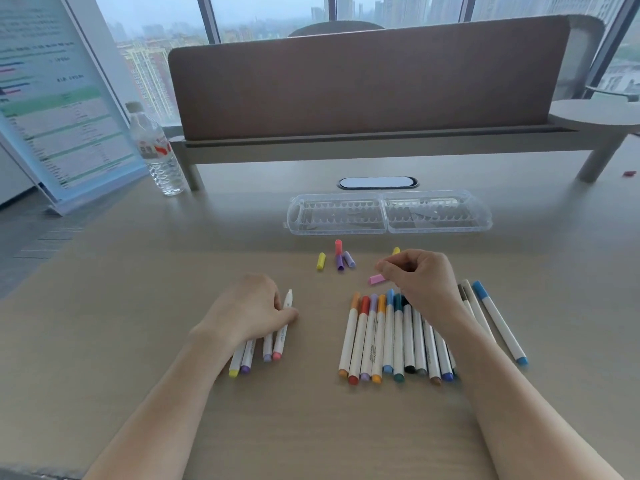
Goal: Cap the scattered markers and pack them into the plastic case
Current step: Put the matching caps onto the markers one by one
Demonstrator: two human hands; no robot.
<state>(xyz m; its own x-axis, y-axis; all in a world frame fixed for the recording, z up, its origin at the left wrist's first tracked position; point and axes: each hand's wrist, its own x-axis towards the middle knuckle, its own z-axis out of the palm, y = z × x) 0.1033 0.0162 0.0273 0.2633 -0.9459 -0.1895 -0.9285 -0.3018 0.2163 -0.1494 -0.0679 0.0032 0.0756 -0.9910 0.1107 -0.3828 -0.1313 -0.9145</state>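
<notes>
My left hand lies over several uncapped white markers and its thumb and fingers hold the rightmost one, which has a pink end. My right hand hovers with curled fingers over a row of capped markers; I cannot tell whether its fingertips pinch anything. A pink cap lies just left of that hand. Loose caps lie beyond: yellow, red, two purple, another yellow. The clear plastic case lies open farther back. Two more capped markers lie to the right.
A water bottle stands at the back left next to a slanted sign holder. A raised shelf with a brown divider panel runs across the back of the desk. A cable port sits behind the case.
</notes>
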